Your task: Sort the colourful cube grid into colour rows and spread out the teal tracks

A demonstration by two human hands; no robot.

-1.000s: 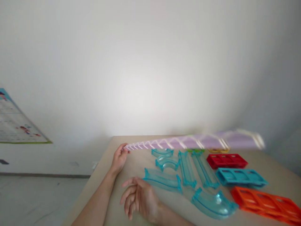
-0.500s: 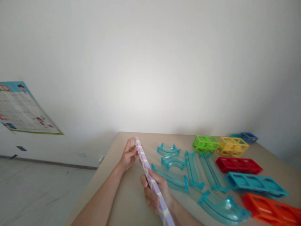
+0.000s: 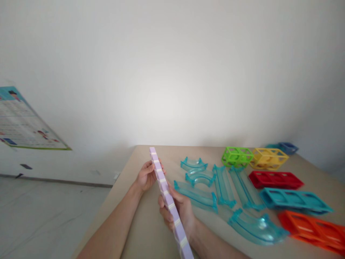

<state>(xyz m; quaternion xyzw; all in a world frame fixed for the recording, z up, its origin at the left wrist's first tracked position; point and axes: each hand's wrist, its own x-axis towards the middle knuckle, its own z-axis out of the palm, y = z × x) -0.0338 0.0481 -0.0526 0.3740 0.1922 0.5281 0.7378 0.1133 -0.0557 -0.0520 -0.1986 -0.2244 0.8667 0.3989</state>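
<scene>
Poster: a printed sheet [image 3: 29, 122] with small cartoon figures hangs on the white wall [image 3: 167, 72], cut off by the view's left edge.
Table: a beige tabletop [image 3: 145, 226] stretches from below the hands to the far right.
Left hand: the person's left hand [image 3: 147, 177] grips the slab near its far end, thumb on the left side, fingertips showing past the right.
Lilac slab: a long lilac slab [image 3: 167, 196] with pale cross bands, seen narrow side up, is held over the table; it slants from its far end down past the bottom edge, out of view.
Right hand: the right hand [image 3: 185, 211] is closed around the slab nearer the viewer, fingers on its left side.
Track pieces: clear blue plastic tracks [image 3: 224, 187], some curved, some straight, lie just right of the hands.
Open frames: a green frame [image 3: 237, 157] and a yellow frame [image 3: 269, 159] sit side by side behind them.
Blocks: red [image 3: 276, 180], teal [image 3: 296, 200] and orange [image 3: 314, 230] hollow blocks, one nearer than the next, at far right.
</scene>
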